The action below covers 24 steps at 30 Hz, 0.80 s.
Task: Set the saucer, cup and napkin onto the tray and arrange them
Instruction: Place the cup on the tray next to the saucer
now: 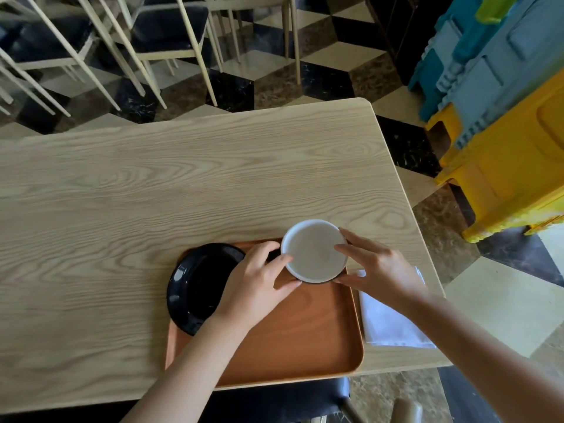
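Note:
An orange-brown tray (305, 346) lies at the near edge of the wooden table. A black saucer (201, 285) rests on its left part and overhangs the left rim. Both hands hold a cup (314, 251) with a white rim, pale inside and dark outside, above the tray's far right corner. My left hand (256, 285) grips its near left side. Fingers of my right hand (378, 267) hold its right side. A white folded napkin (393, 319) lies on the table just right of the tray, partly under my right wrist.
The light wooden table (183, 184) stretches left and far of the tray. A dark chair seat (274, 401) sits under the near edge. Pale-framed chairs (137, 41) stand beyond the table. Stacked blue and yellow plastic stools (503, 117) stand at the right.

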Each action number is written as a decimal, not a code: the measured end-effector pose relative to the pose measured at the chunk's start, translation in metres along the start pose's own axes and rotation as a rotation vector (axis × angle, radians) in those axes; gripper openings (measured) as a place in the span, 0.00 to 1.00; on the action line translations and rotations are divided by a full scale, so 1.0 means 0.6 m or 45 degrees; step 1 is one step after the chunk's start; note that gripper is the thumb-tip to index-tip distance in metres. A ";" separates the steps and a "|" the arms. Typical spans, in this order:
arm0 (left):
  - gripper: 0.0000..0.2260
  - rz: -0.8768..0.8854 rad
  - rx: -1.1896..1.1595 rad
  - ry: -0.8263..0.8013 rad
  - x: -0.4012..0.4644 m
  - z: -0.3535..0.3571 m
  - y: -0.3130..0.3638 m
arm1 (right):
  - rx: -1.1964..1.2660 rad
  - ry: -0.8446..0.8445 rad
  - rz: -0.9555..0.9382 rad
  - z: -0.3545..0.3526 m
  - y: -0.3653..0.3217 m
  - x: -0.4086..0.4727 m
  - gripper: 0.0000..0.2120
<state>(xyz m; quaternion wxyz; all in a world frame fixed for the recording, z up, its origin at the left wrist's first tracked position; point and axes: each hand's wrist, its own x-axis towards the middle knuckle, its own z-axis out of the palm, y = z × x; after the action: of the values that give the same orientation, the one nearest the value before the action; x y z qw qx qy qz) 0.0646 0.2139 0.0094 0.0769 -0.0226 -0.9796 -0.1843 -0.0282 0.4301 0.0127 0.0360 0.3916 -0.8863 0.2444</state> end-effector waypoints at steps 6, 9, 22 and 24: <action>0.17 -0.009 0.031 0.073 -0.002 0.012 0.003 | -0.004 0.042 0.002 0.010 0.006 -0.004 0.26; 0.16 -0.006 0.036 0.100 0.002 0.015 0.003 | -0.031 0.023 0.017 0.008 0.009 -0.001 0.26; 0.16 0.010 0.025 0.115 -0.007 0.022 0.006 | -0.044 -0.071 0.100 0.007 -0.003 -0.012 0.26; 0.17 -0.002 0.025 0.089 -0.008 0.022 0.009 | -0.075 -0.085 0.105 0.005 -0.006 -0.017 0.27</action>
<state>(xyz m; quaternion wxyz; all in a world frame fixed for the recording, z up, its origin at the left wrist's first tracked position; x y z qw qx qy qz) 0.0677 0.2234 -0.0016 0.1113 -0.0146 -0.9781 -0.1752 -0.0181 0.4337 0.0087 0.0077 0.3614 -0.9092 0.2064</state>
